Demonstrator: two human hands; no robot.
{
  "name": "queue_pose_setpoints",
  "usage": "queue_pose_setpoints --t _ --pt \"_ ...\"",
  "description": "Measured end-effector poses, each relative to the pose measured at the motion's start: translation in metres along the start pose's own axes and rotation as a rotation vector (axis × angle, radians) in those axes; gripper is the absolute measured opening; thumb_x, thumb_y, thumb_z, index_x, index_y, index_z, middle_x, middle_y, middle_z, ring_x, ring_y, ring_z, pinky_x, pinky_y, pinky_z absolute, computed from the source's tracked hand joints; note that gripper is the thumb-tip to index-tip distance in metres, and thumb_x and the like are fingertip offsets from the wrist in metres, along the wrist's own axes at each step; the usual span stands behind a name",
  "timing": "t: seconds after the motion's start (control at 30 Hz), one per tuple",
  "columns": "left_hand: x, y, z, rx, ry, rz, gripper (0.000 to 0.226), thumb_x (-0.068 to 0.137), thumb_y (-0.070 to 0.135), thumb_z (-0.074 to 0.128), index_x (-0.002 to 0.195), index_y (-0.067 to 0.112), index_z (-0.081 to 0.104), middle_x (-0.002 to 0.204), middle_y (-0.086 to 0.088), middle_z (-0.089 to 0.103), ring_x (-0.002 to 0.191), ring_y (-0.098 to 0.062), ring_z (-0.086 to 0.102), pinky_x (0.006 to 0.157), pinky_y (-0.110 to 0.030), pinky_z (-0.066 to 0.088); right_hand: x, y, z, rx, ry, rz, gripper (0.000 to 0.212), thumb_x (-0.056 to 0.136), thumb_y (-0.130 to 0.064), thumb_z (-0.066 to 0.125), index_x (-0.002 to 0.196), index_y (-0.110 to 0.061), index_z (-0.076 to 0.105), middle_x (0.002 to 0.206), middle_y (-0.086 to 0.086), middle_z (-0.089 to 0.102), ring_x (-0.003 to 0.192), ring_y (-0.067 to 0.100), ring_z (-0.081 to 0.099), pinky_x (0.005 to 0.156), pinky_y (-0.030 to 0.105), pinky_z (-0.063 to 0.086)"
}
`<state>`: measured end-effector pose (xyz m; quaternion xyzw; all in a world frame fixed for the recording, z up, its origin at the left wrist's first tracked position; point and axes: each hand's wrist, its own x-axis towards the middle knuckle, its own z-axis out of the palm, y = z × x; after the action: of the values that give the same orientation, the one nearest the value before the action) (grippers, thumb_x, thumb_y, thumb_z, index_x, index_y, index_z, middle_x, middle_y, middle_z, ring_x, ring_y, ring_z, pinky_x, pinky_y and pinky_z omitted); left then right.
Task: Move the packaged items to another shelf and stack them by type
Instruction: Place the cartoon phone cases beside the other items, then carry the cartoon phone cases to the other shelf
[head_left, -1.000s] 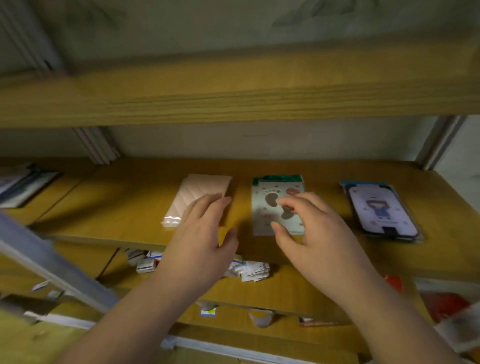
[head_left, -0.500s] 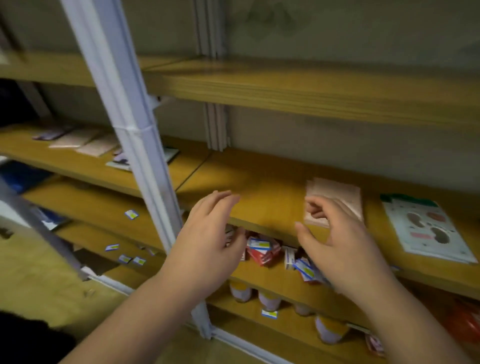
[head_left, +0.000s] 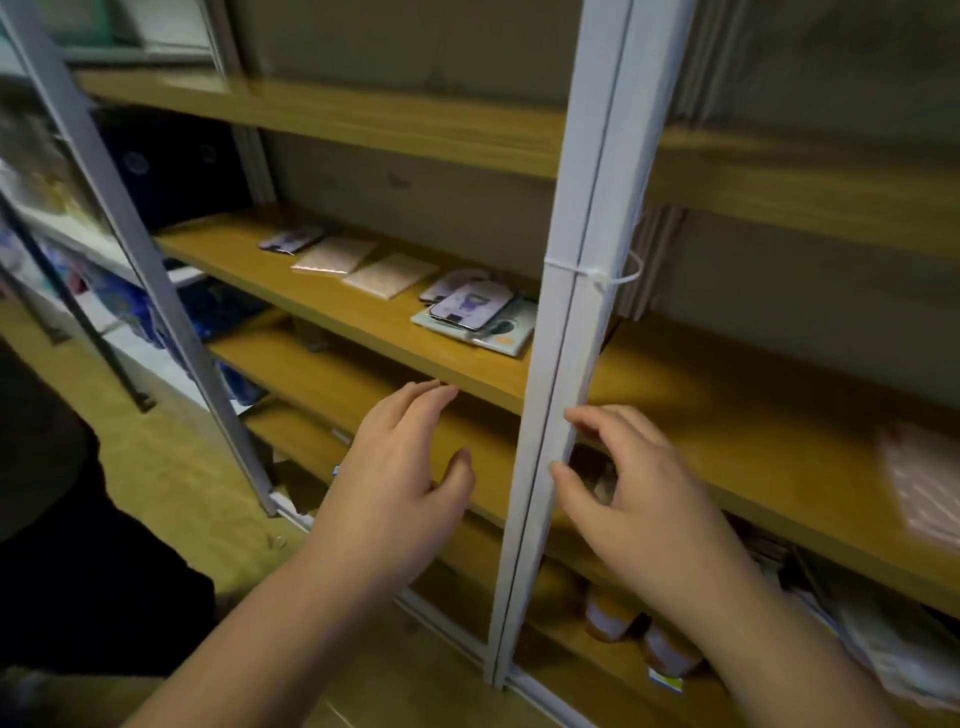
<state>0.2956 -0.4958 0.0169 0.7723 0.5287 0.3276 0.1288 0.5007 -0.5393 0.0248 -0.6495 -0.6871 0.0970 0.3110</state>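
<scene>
left hand (head_left: 395, 467) empty, fingers spread | right hand (head_left: 639, 493) loosely curled, empty | packaged items (head_left: 467, 306) lie on left shelf (head_left: 311, 301) — likely light, slippery; pinch edges

A white upright post (head_left: 571, 322) stands between the 2 hands, dividing the shelf (head_left: 363, 322) front. Left of it, bare board lies before the packaged items (head_left: 467, 312); the shelf above limits headroom.

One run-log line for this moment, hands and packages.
left hand: open, empty | right hand: open, empty, at white post | packages: unsorted on left shelf
</scene>
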Motion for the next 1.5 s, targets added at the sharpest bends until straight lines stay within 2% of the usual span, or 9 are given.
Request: queue_pose_setpoints --t 0.13,0.27,0.37,0.53,0.9,1.03,1.2,1.3,1.5 --pt "0.016 -0.030 -0.005 0.017 -0.017 -0.049 0.065 0.087 0.050 0.047 0.149 0.036 0.036 0.154 0.017 0.037 0.143 -0.001 0.027 0.111 -0.026 0.028 0.032 -0.020 0.035 0.007 -0.021 -0.091 0.050 0.090 -0.053 0.052 0.137 -0.041 0.044 0.127 -0.030 0.044 0.119 -0.009 0.041 0.098 0.019 0.038" --pt "0.046 -0.061 -0.015 0.051 0.016 -0.079 0.063 0.088 0.048 0.050 0.149 0.035 0.037 0.152 0.017 0.039 0.139 0.002 0.028 0.107 -0.023 0.026 0.075 -0.036 0.064 0.022 -0.040 -0.157 0.049 0.091 -0.047 0.056 0.138 -0.035 0.048 0.132 -0.022 0.049 0.122 -0.004 0.043 0.102 0.021 0.039" --pt "0.073 -0.082 -0.025 0.057 0.033 -0.101 0.063 0.088 0.050 0.049 0.148 0.037 0.036 0.149 0.020 0.039 0.134 0.006 0.029 0.109 -0.027 0.032 0.110 -0.043 0.082 0.022 -0.031 -0.177 0.049 0.092 -0.046 0.056 0.139 -0.035 0.048 0.134 -0.021 0.049 0.123 -0.002 0.042 0.097 0.018 0.037" --pt "0.112 -0.114 -0.034 0.086 0.057 -0.140 0.063 0.088 0.051 0.049 0.148 0.038 0.038 0.150 0.020 0.040 0.137 0.002 0.031 0.109 -0.027 0.032 0.168 -0.055 0.107 0.023 -0.035 -0.179 0.051 0.093 -0.048 0.053 0.142 -0.033 0.045 0.137 -0.017 0.050 0.126 0.000 0.041 0.096 0.017 0.030" --pt "0.190 -0.207 -0.040 -0.020 0.027 -0.137 0.058 0.091 0.044 0.054 0.147 0.036 0.040 0.144 0.023 0.040 0.125 0.010 0.030 0.105 -0.025 0.037 0.246 -0.075 0.163 -0.060 -0.048 -0.102 0.054 0.091 -0.049 0.054 0.142 -0.032 0.046 0.139 -0.017 0.047 0.127 0.003 0.041 0.105 0.027 0.036" --pt "0.229 -0.257 -0.044 -0.073 -0.041 -0.112 0.057 0.094 0.042 0.058 0.147 0.036 0.040 0.150 0.019 0.041 0.134 0.000 0.036 0.109 -0.032 0.041 0.280 -0.089 0.193 -0.097 -0.040 -0.054 0.053 0.090 -0.051 0.054 0.139 -0.034 0.047 0.135 -0.019 0.047 0.124 0.002 0.044 0.099 0.022 0.035" --pt "0.280 -0.317 -0.051 -0.075 -0.069 -0.021 0.057 0.092 0.048 0.053 0.147 0.040 0.037 0.149 0.021 0.041 0.132 0.004 0.034 0.102 -0.019 0.030 0.329 -0.115 0.236 -0.121 -0.028 -0.002 0.047 0.090 -0.049 0.056 0.135 -0.035 0.051 0.131 -0.019 0.050 0.119 0.002 0.045 0.092 0.022 0.036" --pt "0.310 -0.350 -0.055 -0.042 -0.088 0.006 0.057 0.092 0.050 0.050 0.146 0.041 0.036 0.149 0.021 0.041 0.135 0.001 0.033 0.099 -0.017 0.025 0.357 -0.128 0.256 -0.131 -0.005 0.036 0.047 0.090 -0.044 0.059 0.135 -0.030 0.053 0.132 -0.012 0.054 0.122 0.009 0.048 0.095 0.022 0.036" --pt "0.388 -0.408 -0.055 -0.039 -0.123 -0.018 0.052 0.095 0.045 0.054 0.142 0.024 0.049 0.141 0.003 0.056 0.128 -0.016 0.050 0.092 -0.023 0.036 0.386 -0.150 0.278 -0.133 -0.011 0.080 0.049 0.092 -0.043 0.058 0.138 -0.029 0.052 0.134 -0.013 0.053 0.123 0.008 0.048 0.099 0.024 0.038"
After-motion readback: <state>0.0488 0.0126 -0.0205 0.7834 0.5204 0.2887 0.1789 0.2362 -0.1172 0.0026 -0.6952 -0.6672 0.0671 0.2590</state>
